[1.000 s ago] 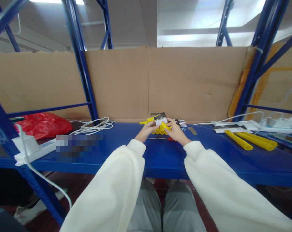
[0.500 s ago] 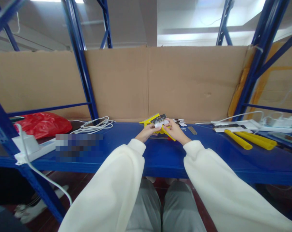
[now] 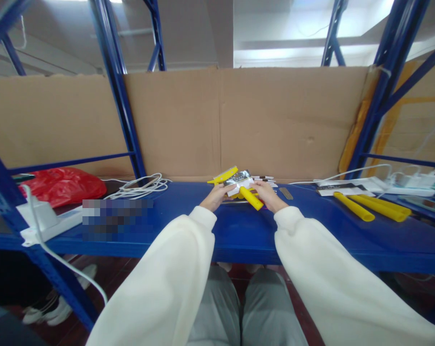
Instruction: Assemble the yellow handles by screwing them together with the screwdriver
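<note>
Black-and-white printed card [image 3: 242, 178] is sitting between the two hands over the middle of the blue shelf [image 3: 246, 235]. Left hand [image 3: 214, 197] is pinching its left edge; right hand [image 3: 268, 195] is closing narrow on its right edge. Yellow tube [image 3: 252, 199] is slanting across the card's lower edge, lower end pointing toward the right wrist; can't tell which fingers are bearing it. Yellow T-shaped piece [image 3: 225, 176] is lying just behind the left fingers. Black-and-white sticks [image 3: 268, 181] are lying behind the right hand, gray plate [image 3: 286, 193] to its right.

Room: bare blue surface is running from the hands to the front edge, and on both sides. Cardboard panel [image 3: 174, 125] is closing off the back. Yellow tubes [image 3: 380, 208] are taking up the right side.

Containers: red plastic bag [image 3: 68, 186] is lying far left, contents not visible.
</note>
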The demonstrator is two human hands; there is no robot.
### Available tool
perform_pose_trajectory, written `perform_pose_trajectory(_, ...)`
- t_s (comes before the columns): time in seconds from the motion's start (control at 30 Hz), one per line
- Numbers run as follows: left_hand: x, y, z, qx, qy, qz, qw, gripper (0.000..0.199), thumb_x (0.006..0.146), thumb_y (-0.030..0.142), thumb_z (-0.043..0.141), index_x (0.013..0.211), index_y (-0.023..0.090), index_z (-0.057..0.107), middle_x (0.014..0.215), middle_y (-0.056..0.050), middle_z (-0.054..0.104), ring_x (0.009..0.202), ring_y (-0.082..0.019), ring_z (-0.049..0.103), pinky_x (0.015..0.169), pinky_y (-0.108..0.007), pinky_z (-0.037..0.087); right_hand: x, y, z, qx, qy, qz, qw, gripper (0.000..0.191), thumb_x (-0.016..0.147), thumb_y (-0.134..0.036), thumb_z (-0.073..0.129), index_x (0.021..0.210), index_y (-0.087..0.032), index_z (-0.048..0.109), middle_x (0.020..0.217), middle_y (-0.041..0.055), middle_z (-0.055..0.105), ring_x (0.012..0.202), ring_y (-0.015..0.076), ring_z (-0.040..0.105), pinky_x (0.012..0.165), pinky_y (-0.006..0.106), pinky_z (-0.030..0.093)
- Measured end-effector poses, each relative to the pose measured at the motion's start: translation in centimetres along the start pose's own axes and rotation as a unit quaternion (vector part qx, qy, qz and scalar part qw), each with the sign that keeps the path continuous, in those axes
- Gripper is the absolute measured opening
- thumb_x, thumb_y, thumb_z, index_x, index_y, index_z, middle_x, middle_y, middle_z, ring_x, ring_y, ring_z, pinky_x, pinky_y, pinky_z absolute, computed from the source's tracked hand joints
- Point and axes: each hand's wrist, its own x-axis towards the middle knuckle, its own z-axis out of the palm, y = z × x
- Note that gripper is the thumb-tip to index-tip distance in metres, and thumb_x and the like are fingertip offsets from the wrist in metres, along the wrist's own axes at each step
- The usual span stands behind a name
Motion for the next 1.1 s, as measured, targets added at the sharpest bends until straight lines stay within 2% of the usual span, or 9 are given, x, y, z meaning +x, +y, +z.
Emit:
perform_pose_trajectory(0.13,0.3,-0.1,0.0,-0.002,0.034,-0.006,0.999,0.026,0.078,0.035,0.076,0.091,0.013,0.076,0.083,-0.008,0.075,0.074,-0.019,0.068,0.061,-0.025,0.047,-1.2,-1.1,0.3,0.033,-0.012,0.049,0.998,0.014,0.086,-0.013,0.058,0.074,-0.018,0.059,0.065,-0.0002,0.066,0.053,0.0112,0.06,0.049,0.02,0.047)
perform_pose_trajectory(0.27,0.4,0.0,0.2,-0.047,0.064,-0.003,0.997,0.038,0.084,0.049,0.067,0.097,0.014,0.075,0.086,-0.008,0.076,0.079,-0.021,0.07,0.064,-0.026,0.048,-1.4,-1.4,0.5,0.032,-0.02,0.057,0.998,0.018,0.091,-0.014,0.055,0.074,-0.018,0.058,0.07,0.0009,0.069,0.051,0.0099,0.059,0.048,0.02,0.047)
perform_pose_trajectory(0.37,0.2,0.4,0.5,-0.071,0.074,0.002,0.995,0.047,0.086,0.058,0.061,0.101,0.015,0.074,0.089,-0.009,0.077,0.086,-0.024,0.071,0.069,-0.029,0.05,-1.2,-1.3,0.5,0.034,-0.028,0.056,0.997,0.019,0.092,-0.017,0.055,0.073,-0.018,0.058,0.07,0.0007,0.068,0.052,0.0097,0.057,0.049,0.02,0.047)
perform_pose_trajectory(0.5,0.1,0.7,0.4,-0.088,0.062,0.015,0.994,0.058,0.087,0.066,0.051,0.109,0.017,0.072,0.098,-0.009,0.077,0.095,-0.027,0.07,0.076,-0.033,0.052,-0.9,-0.9,0.4,0.032,-0.035,0.041,0.998,0.019,0.091,-0.018,0.056,0.072,-0.019,0.057,0.067,-0.0006,0.065,0.053,0.0097,0.056,0.049,0.02,0.046)
perform_pose_trajectory(0.77,0.3,0.7,-0.6,-0.041,0.097,0.021,0.994,0.073,0.09,0.074,0.032,0.121,0.02,0.07,0.116,-0.011,0.073,0.114,-0.032,0.062,0.082,-0.041,0.049,-0.4,-0.3,0.2,0.017,-0.057,0.009,0.998,0.028,0.088,-0.029,0.061,0.064,-0.019,0.052,0.054,-0.0033,0.052,0.046,0.0099,0.048,0.05,0.023,0.042)
perform_pose_trajectory(0.93,0.4,0.7,-0.7,-0.056,0.116,0.016,0.992,0.081,0.088,0.078,0.026,0.124,0.019,0.069,0.114,-0.012,0.073,0.108,-0.031,0.064,0.077,-0.036,0.048,-0.4,-0.3,0.2,0.028,-0.072,-0.002,0.997,0.034,0.084,-0.04,0.066,0.063,-0.02,0.048,0.049,-0.0064,0.046,0.042,0.0085,0.042,0.045,0.022,0.036)
perform_pose_trajectory(1.1,0.7,0.7,-1.3,-0.058,0.172,0.029,0.983,0.079,0.086,0.08,0.029,0.121,0.022,0.07,0.113,-0.009,0.071,0.096,-0.024,0.065,0.071,-0.028,0.046,-0.6,-0.4,0.1,0.044,-0.091,-0.005,0.995,0.039,0.083,-0.043,0.067,0.061,-0.021,0.044,0.048,-0.0073,0.042,0.04,0.0074,0.04,0.043,0.021,0.032)
